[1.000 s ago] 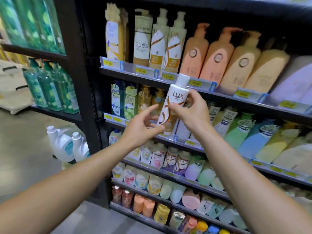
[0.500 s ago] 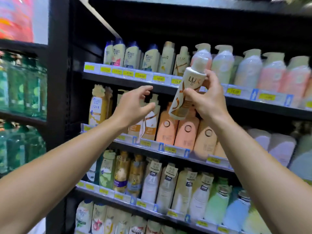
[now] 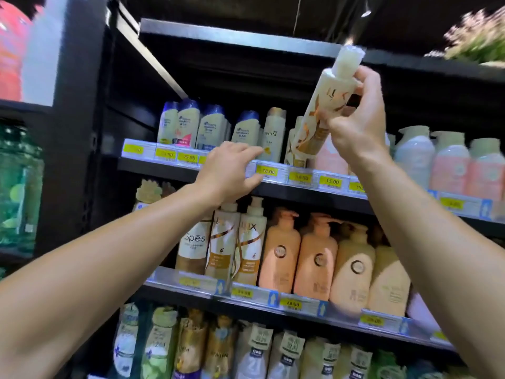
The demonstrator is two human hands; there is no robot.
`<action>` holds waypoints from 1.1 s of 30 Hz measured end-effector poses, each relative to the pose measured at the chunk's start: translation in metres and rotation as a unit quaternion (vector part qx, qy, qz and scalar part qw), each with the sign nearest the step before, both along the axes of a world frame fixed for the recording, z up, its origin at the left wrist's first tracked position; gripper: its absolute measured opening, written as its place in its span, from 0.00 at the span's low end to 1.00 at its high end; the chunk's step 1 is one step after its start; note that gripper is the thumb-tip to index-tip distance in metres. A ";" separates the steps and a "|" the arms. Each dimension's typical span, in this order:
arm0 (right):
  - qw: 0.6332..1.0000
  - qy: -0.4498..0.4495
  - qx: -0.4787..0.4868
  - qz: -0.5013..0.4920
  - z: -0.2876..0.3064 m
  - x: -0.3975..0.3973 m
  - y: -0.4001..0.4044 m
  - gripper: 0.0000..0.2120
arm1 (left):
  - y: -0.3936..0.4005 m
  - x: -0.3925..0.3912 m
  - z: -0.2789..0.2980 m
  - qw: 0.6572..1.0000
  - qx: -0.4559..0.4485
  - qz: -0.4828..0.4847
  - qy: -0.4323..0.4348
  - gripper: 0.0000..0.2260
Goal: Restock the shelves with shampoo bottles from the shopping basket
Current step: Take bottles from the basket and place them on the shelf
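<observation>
My right hand [image 3: 358, 124] grips a white LUX shampoo bottle [image 3: 325, 105] with gold swirls, tilted with its cap up, in front of the top shelf [image 3: 175, 166]. My left hand [image 3: 229, 170] reaches to that shelf's front edge with loose, slightly bent fingers and holds nothing; its fingertips are near a Pantene bottle [image 3: 274, 132]. A matching LUX bottle [image 3: 293, 149] stands on the shelf just behind the held one. The shopping basket is out of view.
Blue-capped white bottles [image 3: 191, 124] fill the top shelf's left, pastel pump bottles [image 3: 448, 160] its right. Below stand Spes, LUX and orange pump bottles [image 3: 278, 253]. Yellow price tags line the edges. Green bottles [image 3: 19, 181] sit in the left bay.
My view has tilted upward. My right hand has lifted the LUX bottle higher toward the top shelf, and my left hand has moved up to that shelf's front edge.
</observation>
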State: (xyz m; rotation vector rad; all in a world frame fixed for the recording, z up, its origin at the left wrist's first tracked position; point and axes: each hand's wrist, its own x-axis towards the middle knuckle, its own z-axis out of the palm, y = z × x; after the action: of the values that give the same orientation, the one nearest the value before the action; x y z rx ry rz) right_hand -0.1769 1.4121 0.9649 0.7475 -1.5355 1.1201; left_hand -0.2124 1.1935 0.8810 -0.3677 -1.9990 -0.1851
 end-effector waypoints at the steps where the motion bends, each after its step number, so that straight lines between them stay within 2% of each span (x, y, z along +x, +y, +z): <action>1: 1.000 0.004 0.003 -0.008 0.002 -0.004 -0.005 0.29 | -0.002 -0.003 -0.002 1.000 -0.012 0.001 -0.003 0.26; 4: 0.999 0.007 0.033 -0.042 0.001 -0.019 -0.016 0.29 | -0.006 -0.010 -0.010 0.999 -0.048 0.011 0.009 0.24; 8: 0.995 -0.039 0.041 -0.083 -0.005 -0.038 -0.024 0.30 | -0.010 -0.016 -0.012 0.999 -0.037 -0.010 0.027 0.24; 11: 0.990 -0.087 0.031 -0.106 -0.006 -0.047 -0.026 0.30 | -0.007 -0.016 0.000 0.999 -0.009 -0.044 0.014 0.26; 16: 0.980 -0.122 0.049 -0.149 -0.008 -0.054 -0.030 0.29 | 0.003 -0.018 0.013 0.997 -0.050 -0.059 -0.022 0.26; 21: 0.982 -0.134 0.038 -0.124 -0.017 -0.061 -0.030 0.27 | 0.001 -0.023 0.009 0.994 -0.080 -0.069 -0.001 0.21; 23: 0.984 -0.133 0.031 -0.116 -0.016 -0.062 -0.030 0.28 | 0.001 -0.023 0.018 0.994 -0.044 -0.096 -0.029 0.21; 26: 0.982 -0.133 0.028 -0.127 -0.014 -0.065 -0.029 0.28 | 0.011 -0.024 0.044 0.979 0.086 -0.174 -0.061 0.21; 29: 0.981 -0.116 0.031 -0.153 -0.014 -0.068 -0.029 0.28 | 0.028 -0.028 0.070 0.945 0.198 -0.242 -0.092 0.21; 33: 0.975 -0.108 0.063 -0.182 -0.013 -0.070 -0.029 0.25 | 0.049 -0.036 0.080 0.892 0.271 -0.325 -0.157 0.17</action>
State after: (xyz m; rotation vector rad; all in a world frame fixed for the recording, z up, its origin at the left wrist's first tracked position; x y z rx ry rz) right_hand -0.2472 1.3835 0.9518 0.4095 -1.8537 0.8541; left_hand -0.2480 1.2429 0.9611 -0.6583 -1.9574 -1.2664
